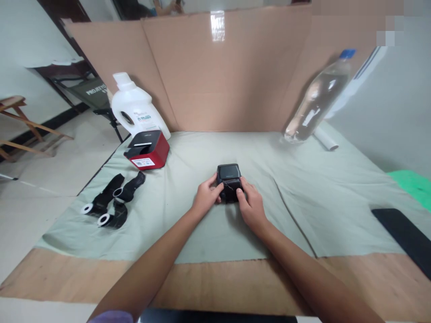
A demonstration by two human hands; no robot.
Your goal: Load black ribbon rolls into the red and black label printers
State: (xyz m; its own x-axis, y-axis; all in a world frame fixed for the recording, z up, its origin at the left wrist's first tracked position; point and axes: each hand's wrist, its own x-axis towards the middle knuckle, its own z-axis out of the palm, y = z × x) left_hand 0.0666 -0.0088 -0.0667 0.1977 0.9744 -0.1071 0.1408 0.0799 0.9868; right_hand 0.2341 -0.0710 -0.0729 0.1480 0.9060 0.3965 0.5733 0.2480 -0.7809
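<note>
My left hand (208,193) grips the left side of a small black boxy device with a dark screen-like panel (229,171) on its top. On the opposite side, my right hand (252,202) holds the same device, thumb near its front face. Fingers of both hands are closed around its edges, and it rests on or just above the cloth. The device's exact kind cannot be made out. Several black rolls with white cores (116,208) lie to the left, their strips partly unwound. Behind them stands a red and black box-shaped machine (156,150) with a white label.
A white jug (134,107) and a water-filled bottle with a blue cap (318,101) lean toward the cardboard panel (229,76). A white tube (326,140) lies behind the bottle. At right are a dark flat object (404,235) and green material (409,186). Greenish cloth (188,233) covers the table.
</note>
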